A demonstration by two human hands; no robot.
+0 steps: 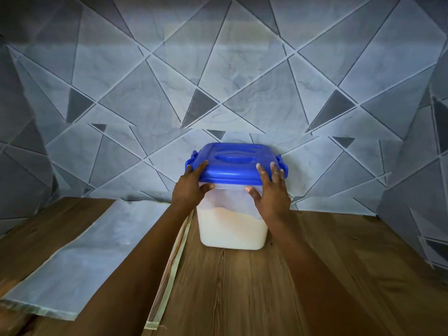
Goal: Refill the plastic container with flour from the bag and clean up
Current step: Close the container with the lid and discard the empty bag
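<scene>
Wood-grain table (315,275) — grey geometric wall (218,69)

The container (230,197) is a square tub of cloudy translucent plastic, standing upright close to the wall. Its blue lid (232,166) sits on top, with a recessed handle in the middle and a latch (192,157) at each side. Flour (232,229) fills roughly the lower half, its surface uneven and higher at the left. The bag (97,246) lies flat and limp just left of the container, pale and translucent, with cream seams along its edges and its long side running towards the wall.
</scene>
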